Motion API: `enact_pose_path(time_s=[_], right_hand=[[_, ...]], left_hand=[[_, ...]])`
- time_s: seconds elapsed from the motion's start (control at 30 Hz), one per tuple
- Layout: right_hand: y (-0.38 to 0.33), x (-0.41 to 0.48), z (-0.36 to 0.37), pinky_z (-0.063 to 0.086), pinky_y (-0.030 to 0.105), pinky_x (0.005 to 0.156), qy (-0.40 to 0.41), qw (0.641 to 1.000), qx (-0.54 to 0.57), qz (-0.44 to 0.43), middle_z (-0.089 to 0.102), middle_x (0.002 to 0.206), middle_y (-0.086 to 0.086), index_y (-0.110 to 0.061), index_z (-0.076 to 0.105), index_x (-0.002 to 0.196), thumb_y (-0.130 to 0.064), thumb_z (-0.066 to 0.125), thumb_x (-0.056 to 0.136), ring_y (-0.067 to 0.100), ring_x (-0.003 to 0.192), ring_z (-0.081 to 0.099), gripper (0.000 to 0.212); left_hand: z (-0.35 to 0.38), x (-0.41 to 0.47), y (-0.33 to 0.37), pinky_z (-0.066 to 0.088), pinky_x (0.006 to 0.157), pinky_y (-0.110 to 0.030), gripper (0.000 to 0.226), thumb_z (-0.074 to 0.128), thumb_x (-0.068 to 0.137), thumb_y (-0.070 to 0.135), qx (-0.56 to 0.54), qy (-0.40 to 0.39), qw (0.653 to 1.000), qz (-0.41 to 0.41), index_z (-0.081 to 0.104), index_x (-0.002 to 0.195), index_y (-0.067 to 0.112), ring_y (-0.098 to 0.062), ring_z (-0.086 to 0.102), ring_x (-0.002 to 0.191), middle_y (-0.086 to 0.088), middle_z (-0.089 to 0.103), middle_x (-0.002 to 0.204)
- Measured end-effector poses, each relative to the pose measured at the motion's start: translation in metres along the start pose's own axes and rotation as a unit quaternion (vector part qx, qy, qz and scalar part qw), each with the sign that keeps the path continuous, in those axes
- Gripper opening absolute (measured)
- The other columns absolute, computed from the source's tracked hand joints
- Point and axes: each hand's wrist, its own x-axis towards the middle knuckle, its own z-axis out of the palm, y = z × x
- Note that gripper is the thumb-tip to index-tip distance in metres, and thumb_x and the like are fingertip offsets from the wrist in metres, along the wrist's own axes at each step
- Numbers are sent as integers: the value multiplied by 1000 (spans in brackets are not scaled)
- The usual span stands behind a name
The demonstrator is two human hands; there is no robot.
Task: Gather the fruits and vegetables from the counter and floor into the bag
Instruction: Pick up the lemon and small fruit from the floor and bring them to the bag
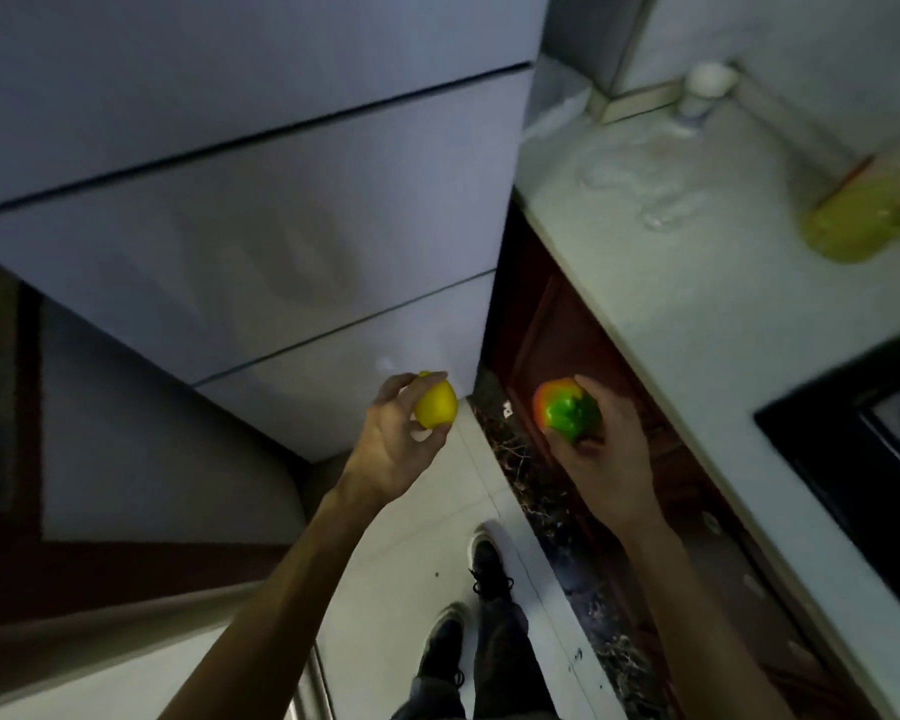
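yellow lemon in left grip | green pepper in right grip | fridge ahead, counter right

Light: dim, bluish cast. Motion blur thruout, worst on pale stone bench at rt. Wide-angle bowing at edges.
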Motion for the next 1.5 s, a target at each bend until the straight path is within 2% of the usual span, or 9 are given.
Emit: enact_pose_path(time_s=[0.1, 0.17, 0.33, 0.43, 0.53, 0.63, 1.17, 1.33, 1.5], right_hand=[[-11, -28, -38, 49, 23, 92, 62, 998, -4, 6, 48, 124, 9, -19, 48, 136, -9, 77, 77, 9, 110, 49, 66], [-13, -47, -65, 47, 14, 88, 97, 995, -16, 19, 48, 121, 7, -20, 48, 135, -10, 77, 77, 8, 106, 49, 65], [-10, -96, -134, 52, 33, 86, 204, 976, -48, 65, 48, 116, -2, -30, 49, 131, -17, 78, 76, 4, 103, 49, 64], [-6, -130, -174, 51, 34, 89, 267, 957, -50, 98, 47, 119, -2, -29, 49, 132, -15, 77, 76, -4, 105, 49, 64], [2, -172, -212, 52, 36, 89, 319, 937, -60, 127, 45, 121, -3, -31, 46, 134, -20, 76, 78, 7, 104, 50, 64], [12, -220, -250, 51, 36, 91, 372, 912, -74, 154, 43, 122, -4, -30, 45, 135, -22, 74, 81, 6, 108, 46, 62], [64, -522, -389, 54, 27, 85, 586, 764, -83, 257, 48, 113, -4, -30, 50, 129, -14, 77, 75, 1, 104, 52, 63], [73, -618, -415, 31, -1, 82, 610, 714, -142, 314, 50, 112, 1, -27, 49, 131, -19, 77, 75, 3, 97, 47, 63], [71, -701, -423, 34, 5, 88, 644, 661, -151, 354, 49, 114, 0, -29, 47, 132, -23, 76, 77, 11, 106, 47, 63]], left_hand=[[7, 6, 31, 53, 77, -12, 55, 75, 77, 8, 7, -34, 998, 61, 58, 128, 18, -16, 56, 102, -8, 51, 123], [18, 12, 53, 55, 75, -14, 56, 76, 76, 6, -5, -63, 994, 94, 58, 128, 17, -18, 57, 101, -9, 52, 122], [60, 18, 116, 57, 74, -27, 57, 75, 76, 5, -38, -140, 974, 174, 57, 129, 20, -18, 58, 103, -7, 51, 125], [94, 13, 157, 58, 77, -29, 58, 75, 75, 5, -59, -191, 955, 220, 58, 128, 19, -14, 57, 107, -1, 51, 123], [134, 1, 196, 57, 81, -34, 57, 75, 75, 8, -67, -247, 930, 263, 58, 127, 22, -12, 57, 110, 3, 51, 123], [174, -24, 240, 57, 76, -24, 56, 74, 78, 8, -74, -306, 902, 297, 56, 130, 21, -14, 58, 106, -1, 49, 124], [349, -256, 424, 51, 81, -13, 56, 73, 82, 15, -96, -468, 763, 435, 53, 132, 25, -6, 52, 108, 8, 45, 127], [395, -342, 462, 46, 79, -6, 54, 73, 82, 12, -120, -513, 718, 455, 54, 130, 26, -4, 52, 107, 7, 46, 127], [435, -423, 498, 46, 77, -5, 52, 73, 80, 10, -144, -559, 661, 480, 56, 125, 29, 0, 53, 105, 3, 49, 124]])
